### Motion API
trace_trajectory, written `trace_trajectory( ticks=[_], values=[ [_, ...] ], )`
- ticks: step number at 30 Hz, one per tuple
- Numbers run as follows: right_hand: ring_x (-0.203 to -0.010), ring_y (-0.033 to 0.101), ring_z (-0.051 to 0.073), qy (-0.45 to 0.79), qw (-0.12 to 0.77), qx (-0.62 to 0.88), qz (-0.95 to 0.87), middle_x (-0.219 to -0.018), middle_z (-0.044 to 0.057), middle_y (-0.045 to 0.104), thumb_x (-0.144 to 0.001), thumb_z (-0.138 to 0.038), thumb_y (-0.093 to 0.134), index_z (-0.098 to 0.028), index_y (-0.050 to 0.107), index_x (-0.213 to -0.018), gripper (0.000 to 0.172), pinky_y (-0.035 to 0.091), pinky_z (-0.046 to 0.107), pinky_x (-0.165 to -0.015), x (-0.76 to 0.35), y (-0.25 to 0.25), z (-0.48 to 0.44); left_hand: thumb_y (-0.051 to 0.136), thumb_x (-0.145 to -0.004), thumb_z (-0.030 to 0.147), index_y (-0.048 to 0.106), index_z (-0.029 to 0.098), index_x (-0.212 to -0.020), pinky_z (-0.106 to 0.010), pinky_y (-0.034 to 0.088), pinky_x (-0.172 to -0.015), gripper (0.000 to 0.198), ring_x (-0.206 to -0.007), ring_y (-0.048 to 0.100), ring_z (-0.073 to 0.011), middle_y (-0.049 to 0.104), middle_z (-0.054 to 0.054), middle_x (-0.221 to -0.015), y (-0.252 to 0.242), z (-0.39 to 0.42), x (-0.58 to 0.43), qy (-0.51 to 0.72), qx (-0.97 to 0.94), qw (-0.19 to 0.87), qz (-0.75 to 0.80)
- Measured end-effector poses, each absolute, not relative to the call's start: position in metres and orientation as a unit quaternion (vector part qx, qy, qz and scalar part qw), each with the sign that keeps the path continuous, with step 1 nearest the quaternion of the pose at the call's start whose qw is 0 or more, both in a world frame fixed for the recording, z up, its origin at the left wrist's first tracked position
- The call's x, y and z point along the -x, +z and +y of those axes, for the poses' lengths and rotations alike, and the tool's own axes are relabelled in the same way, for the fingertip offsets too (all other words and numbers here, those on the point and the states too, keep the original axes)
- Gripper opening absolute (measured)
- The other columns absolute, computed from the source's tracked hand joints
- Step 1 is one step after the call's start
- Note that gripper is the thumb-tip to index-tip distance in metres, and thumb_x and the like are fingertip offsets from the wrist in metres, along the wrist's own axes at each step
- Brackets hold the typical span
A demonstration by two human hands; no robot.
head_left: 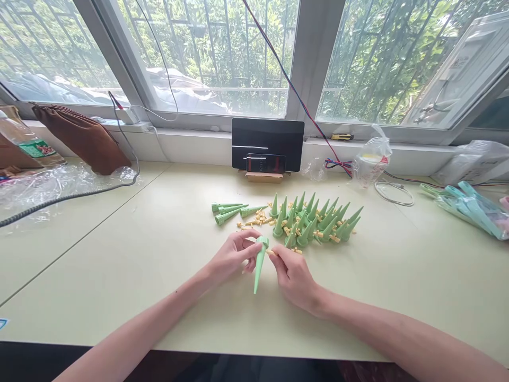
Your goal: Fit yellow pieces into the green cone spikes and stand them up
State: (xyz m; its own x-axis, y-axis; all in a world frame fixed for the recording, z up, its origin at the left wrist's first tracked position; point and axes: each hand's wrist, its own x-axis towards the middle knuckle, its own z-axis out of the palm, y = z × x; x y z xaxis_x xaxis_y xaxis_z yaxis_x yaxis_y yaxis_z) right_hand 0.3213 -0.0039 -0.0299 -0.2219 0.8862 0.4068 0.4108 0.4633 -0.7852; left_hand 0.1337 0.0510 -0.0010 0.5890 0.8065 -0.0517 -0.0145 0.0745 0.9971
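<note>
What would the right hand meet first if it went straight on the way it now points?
Most likely the green cone in the left hand; the yellow piece in the right hand leads and may touch it, though depth is unclear.

Right fingers mostly hide the small yellow piece.

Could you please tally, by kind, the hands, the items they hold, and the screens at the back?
Hands (left hand, right hand): 2
Green cone in the left: 1
Yellow piece in the right: 1
Screens (large dark screen, phone): 2
Total: 6
</note>
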Motion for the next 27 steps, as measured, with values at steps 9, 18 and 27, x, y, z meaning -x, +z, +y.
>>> trace_trajectory(
  ticks=[9,18,27],
  values=[
    [-0.053,0.029,0.011,0.298,0.434,0.435,-0.73,-0.061,-0.005,0.034,-0.103,-0.03,0.035,-0.023,0.032,-0.073,0.032,0.025,0.026,-0.052,-0.322,-0.027,-0.002,0.066,-0.09,0.044,0.058,0.017,-0.104,-0.02,0.041,-0.044,0.032,-0.046,0.051,-0.009,0.062,0.001,-0.065,0.002,0.049,-0.132,0.318,-0.636,0.635,0.303],
    [-0.051,0.032,0.011,0.344,0.435,0.43,-0.712,-0.06,-0.005,0.039,-0.103,-0.035,0.035,-0.023,0.036,-0.074,0.032,0.027,0.025,-0.05,-0.324,-0.026,-0.002,0.059,-0.094,0.043,0.061,0.018,-0.113,-0.021,0.044,-0.046,0.032,-0.053,0.057,-0.0111,0.062,-0.002,-0.071,-0.009,0.05,-0.13,0.333,-0.709,0.544,0.302],
    [-0.045,0.031,0.009,0.467,0.426,0.409,-0.658,-0.054,-0.007,0.035,-0.102,-0.05,0.037,-0.022,0.039,-0.071,0.042,0.028,0.023,-0.044,-0.326,-0.026,-0.001,0.054,-0.097,0.037,0.065,0.017,-0.106,-0.024,0.051,-0.056,0.025,-0.055,0.058,-0.0108,0.062,-0.002,-0.075,-0.002,0.046,-0.132,0.352,-0.775,0.434,0.296]
  ],
)
